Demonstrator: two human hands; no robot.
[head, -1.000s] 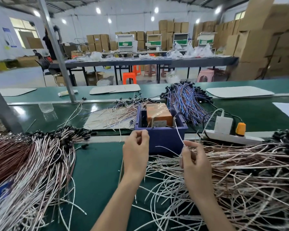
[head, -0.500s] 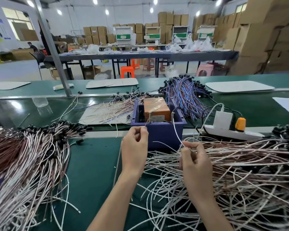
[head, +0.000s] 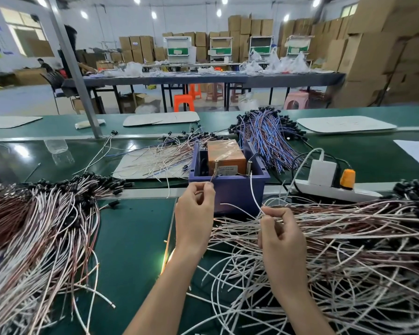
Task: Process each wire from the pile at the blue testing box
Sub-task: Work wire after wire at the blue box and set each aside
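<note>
Little has shifted: both hands stay at the front wall of the blue testing box (head: 232, 192). The left hand (head: 195, 213) pinches a wire tip (head: 211, 180) at its front-left rim. The right hand (head: 281, 238) pinches a white wire (head: 254, 192) that arcs up to its front-right rim. The wire pile (head: 348, 238) spreads right of the box, and bare green mat (head: 131, 238) lies to its left.

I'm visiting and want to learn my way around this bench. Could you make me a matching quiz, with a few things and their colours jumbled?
Things:
1. testing box
2. power strip
3. rightmost plug on the strip
4. tabletop

Colours:
A. orange
B. green
C. blue
D. white

Pairs: 1-C; 2-D; 3-A; 4-B
</note>
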